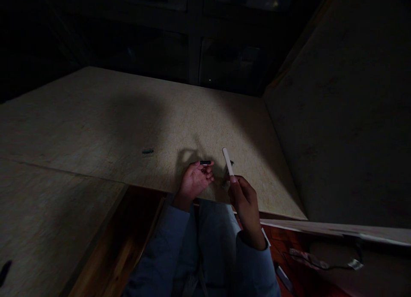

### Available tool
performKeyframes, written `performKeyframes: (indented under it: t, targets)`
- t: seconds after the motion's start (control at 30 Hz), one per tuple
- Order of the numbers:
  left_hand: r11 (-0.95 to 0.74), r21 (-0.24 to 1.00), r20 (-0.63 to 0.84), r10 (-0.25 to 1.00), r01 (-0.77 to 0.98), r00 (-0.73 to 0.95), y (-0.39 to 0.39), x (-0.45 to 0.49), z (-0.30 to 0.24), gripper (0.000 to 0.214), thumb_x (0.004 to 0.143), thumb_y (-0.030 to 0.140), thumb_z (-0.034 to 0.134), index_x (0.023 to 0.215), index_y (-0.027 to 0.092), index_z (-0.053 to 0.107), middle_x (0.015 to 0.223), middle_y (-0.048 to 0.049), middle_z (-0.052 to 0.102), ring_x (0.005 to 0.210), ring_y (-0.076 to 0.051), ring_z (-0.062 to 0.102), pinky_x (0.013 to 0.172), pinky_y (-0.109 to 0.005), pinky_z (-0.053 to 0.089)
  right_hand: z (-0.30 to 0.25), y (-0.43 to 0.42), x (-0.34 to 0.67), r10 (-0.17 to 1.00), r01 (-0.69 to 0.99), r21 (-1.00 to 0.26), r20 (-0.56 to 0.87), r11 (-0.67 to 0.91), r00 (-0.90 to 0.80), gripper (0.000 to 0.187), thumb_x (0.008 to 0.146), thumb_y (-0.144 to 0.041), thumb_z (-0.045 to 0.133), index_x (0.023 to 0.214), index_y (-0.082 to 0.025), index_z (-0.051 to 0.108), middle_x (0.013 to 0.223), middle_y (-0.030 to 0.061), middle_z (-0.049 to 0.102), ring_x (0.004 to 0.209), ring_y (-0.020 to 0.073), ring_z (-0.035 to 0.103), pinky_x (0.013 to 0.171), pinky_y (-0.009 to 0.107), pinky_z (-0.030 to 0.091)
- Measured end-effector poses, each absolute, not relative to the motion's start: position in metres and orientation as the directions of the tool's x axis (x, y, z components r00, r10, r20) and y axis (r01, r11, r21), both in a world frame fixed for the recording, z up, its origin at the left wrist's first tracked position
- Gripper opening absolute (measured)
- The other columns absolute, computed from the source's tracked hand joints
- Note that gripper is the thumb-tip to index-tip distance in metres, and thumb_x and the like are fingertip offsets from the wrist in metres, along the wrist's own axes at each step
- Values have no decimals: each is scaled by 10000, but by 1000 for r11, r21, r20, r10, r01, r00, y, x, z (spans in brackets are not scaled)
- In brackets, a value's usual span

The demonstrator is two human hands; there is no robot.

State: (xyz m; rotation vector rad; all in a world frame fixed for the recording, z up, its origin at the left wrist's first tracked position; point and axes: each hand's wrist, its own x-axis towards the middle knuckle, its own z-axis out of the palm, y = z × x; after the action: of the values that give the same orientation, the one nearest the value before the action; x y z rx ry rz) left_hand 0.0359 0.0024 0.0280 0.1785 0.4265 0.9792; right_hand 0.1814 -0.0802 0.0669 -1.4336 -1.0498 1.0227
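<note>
My left hand (196, 179) lies palm up at the near edge of a pale stone-patterned surface (135, 117). Its fingers curl around a small dark oblong piece (205, 162) held at the fingertips. My right hand (245, 203) is raised just to the right, pinching the lower end of a slim white stick (227, 161) that points up and away. A small dark bit (231, 163) lies on the surface just behind the stick. Both arms wear blue sleeves.
A small greenish-dark piece (147, 151) lies on the surface to the left of my hands. A wall panel (337, 117) rises on the right. Dark cabinets (192, 40) stand behind. Below me are reddish-brown wood (122, 245) and a cable with tags (321, 262).
</note>
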Motion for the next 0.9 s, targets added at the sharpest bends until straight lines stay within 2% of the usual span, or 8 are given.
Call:
performKeyframes:
  t: [0.17,0.3,0.43,0.63,0.8,0.9]
  targets:
    - [553,326,-286,831,-767,478,2,35,27,288,865,306,551,845,73,718,684,-47,576,615,-138,521,658,-298,448,71,-82,178,972,-100,-970,-227,-220,66,442,896,-594,553,902,-164,650,448,-99,354,366,65,256,367,204,176]
    - [571,325,-307,818,-754,487,1,33,30,278,879,287,551,850,66,717,667,-55,586,594,-136,517,617,-277,438,72,-82,173,959,-60,-958,-275,-279,-62,493,873,-628,556,878,-145,658,407,-98,370,336,63,269,348,203,173]
    - [578,318,-306,813,-752,496,0,34,32,290,895,271,538,930,45,716,679,-60,601,584,-134,515,605,-275,443,69,-79,174,950,-22,-950,-309,-310,-48,550,834,-680,561,849,-139,658,395,-100,350,338,64,254,349,209,163]
    - [564,313,-279,823,-764,494,2,36,26,261,888,262,545,762,84,689,685,-61,601,588,-128,530,641,-282,469,65,-78,177,961,-10,-962,-273,-272,49,532,847,-667,553,850,-146,662,439,-100,308,377,64,227,378,217,147]
    - [570,359,-317,819,-739,478,2,34,27,272,899,275,539,927,69,715,682,-53,610,591,-132,533,587,-260,442,68,-79,172,954,-4,-956,-293,-294,-71,556,834,-684,558,848,-140,674,440,-95,315,382,70,244,386,223,147]
    - [562,349,-307,825,-750,475,2,35,26,259,906,273,544,884,78,713,674,-46,595,579,-120,514,601,-258,440,65,-79,175,953,-6,-954,-300,-300,-47,553,839,-679,555,851,-139,679,435,-94,309,387,73,239,391,226,146]
